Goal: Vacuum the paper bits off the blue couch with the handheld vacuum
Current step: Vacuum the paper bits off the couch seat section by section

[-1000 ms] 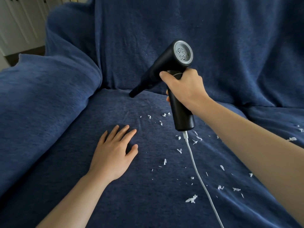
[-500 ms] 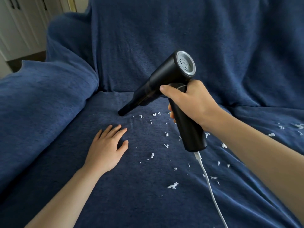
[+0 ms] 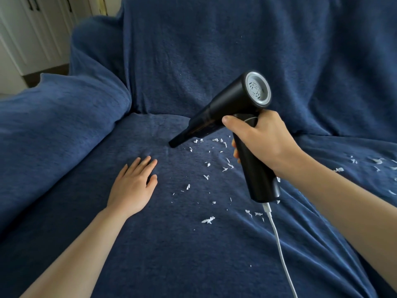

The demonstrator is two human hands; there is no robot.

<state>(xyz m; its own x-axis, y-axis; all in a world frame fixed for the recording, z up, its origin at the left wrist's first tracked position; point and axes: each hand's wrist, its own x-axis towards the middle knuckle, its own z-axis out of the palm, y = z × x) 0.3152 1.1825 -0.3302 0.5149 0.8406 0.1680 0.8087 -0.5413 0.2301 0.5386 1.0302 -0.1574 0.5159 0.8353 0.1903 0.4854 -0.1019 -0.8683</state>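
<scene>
Dozens of white paper bits (image 3: pixel 207 177) lie scattered on the seat of the blue couch (image 3: pixel 150 244), most in a loose band from just right of the nozzle down toward the near edge, with a second patch far right on the next cushion (image 3: pixel 365 162). Compared with a second ago, the handheld vacuum (image 3: pixel 234 108) has dropped: its black nozzle tip (image 3: pixel 173 144) now sits at or just above the fabric, at the upper left edge of the scatter, where before it hung clear of the seat near the back crease. I judge the first suction pass is only starting, since the bits look as numerous as before.

The right hand (image 3: pixel 263 140) is wrapped tight round the vacuum's grip, thumb along the front. The left hand (image 3: pixel 133 186) rests flat on the cushion with fingers straight and close together, just left of the debris, likely steadying the cover.

For room: the padded armrest (image 3: pixel 64 125) rises close on the left and the backrest (image 3: pixel 214 50) stands right behind the nozzle, so the free direction is toward the viewer and to the right. The white cable (image 3: pixel 279 244) trails from the handle base across the bits nearest the viewer and could drag them.
</scene>
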